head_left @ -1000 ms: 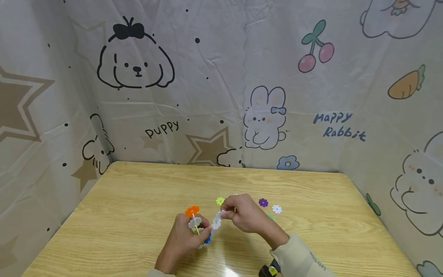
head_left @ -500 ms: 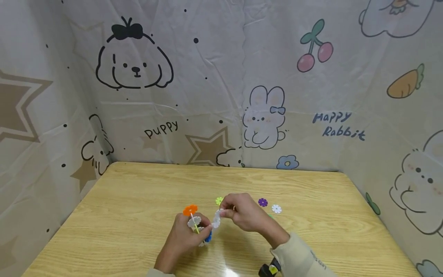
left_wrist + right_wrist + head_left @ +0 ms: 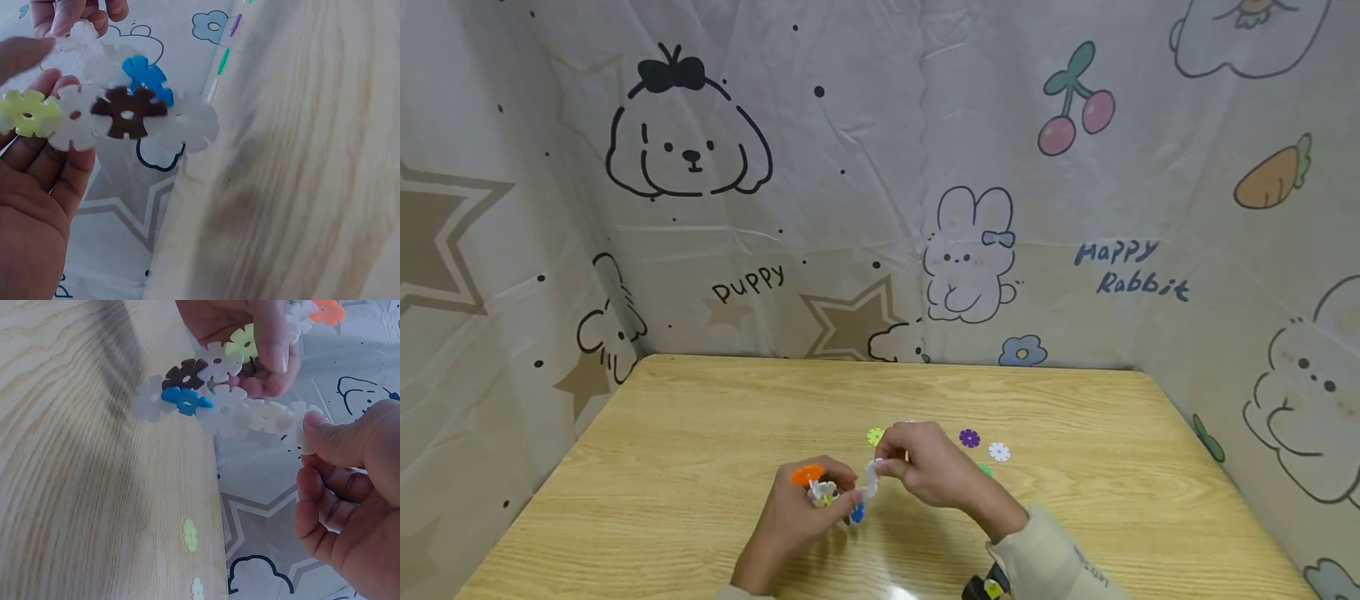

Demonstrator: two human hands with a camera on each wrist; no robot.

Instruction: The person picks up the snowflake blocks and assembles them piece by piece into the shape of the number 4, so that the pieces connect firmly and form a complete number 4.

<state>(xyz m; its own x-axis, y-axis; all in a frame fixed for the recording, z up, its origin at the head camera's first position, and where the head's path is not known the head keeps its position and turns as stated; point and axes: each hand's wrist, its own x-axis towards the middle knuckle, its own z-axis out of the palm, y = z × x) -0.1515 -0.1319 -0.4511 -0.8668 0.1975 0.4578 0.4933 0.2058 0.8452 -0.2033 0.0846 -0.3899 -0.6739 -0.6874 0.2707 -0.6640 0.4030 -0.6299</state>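
Printed curtain [image 3: 842, 108] hung round three sides, puppies and rabbits on it; wood-grain table [image 3: 700, 433] in front, person's two hands over its near half. Chain of flower discs is up between the hands, looks to be off the tabletop.

Key relation: chain doubles back on itself like a narrow V. One leg belongs to the left hand [image 3: 801, 508]: orange disc [image 3: 807, 474], a white one, yellow-green disc [image 3: 235, 344], another white, brown disc [image 3: 181, 372], then a clear one at the bend. Other leg comes back past the blue disc [image 3: 187, 401] through whitish discs to the white end disc [image 3: 294, 428], which is at the right hand [image 3: 928, 467]. From the head view that pale leg stands steep, rising from by the left thumb to the right fingertips. Right hand is nearer the free end; left is nearer the orange-to-brown leg.

Left hand: holding, thumb in front, fingers behind, around the yellow-green part; exact contact partly hidden. Right hand: narrow pinch on the end disc, thumb against it, lower fingers curled in beneath, forearm coming in from the near right, beige sleeve [image 3: 1052, 554].

Loose on the table beyond and beside the right hand: lime disc [image 3: 875, 436], purple disc [image 3: 969, 437], loose white disc [image 3: 999, 452], green disc [image 3: 985, 470] half hidden.
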